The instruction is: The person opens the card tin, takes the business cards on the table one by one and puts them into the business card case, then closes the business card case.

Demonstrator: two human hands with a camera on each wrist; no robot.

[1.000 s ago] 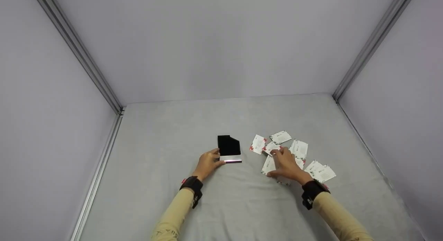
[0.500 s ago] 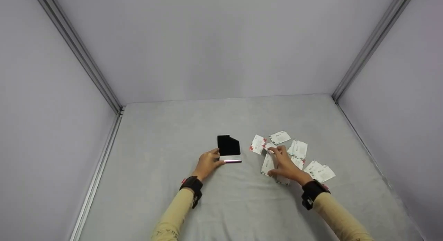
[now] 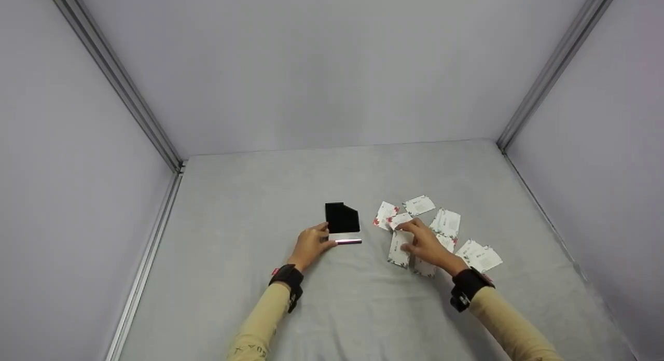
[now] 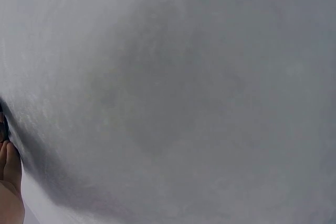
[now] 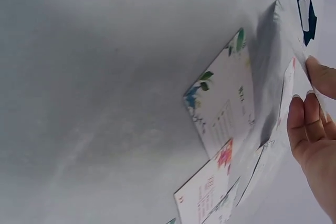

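My left hand [image 3: 311,244] grips the near left corner of a black card case [image 3: 342,217], which has a shiny strip [image 3: 348,241] along its front. Only its fingertips [image 4: 9,179] show in the left wrist view. My right hand [image 3: 423,243] lies over a scatter of white flower-printed cards [image 3: 447,222]. Its thumb [image 5: 322,76] and fingers [image 5: 306,123] pinch one card [image 5: 286,94] by its edge, tilted up off the cloth. Another card [image 3: 398,249] lies flat just left of that hand, seen closer as a leaf-printed card [image 5: 226,109]. The case [image 5: 307,9] shows at the top right of the right wrist view.
Everything lies on a grey cloth table [image 3: 259,195] walled by grey panels with metal corner rails [image 3: 155,143]. More cards lie far right [image 3: 480,257] and behind the hand [image 3: 420,205]. Bare cloth spreads to the left and far side.
My right hand has slid a little left and nearer, taking a card from the pile between thumb and fingers; the card beside it has shifted nearer. The left hand and case are still.
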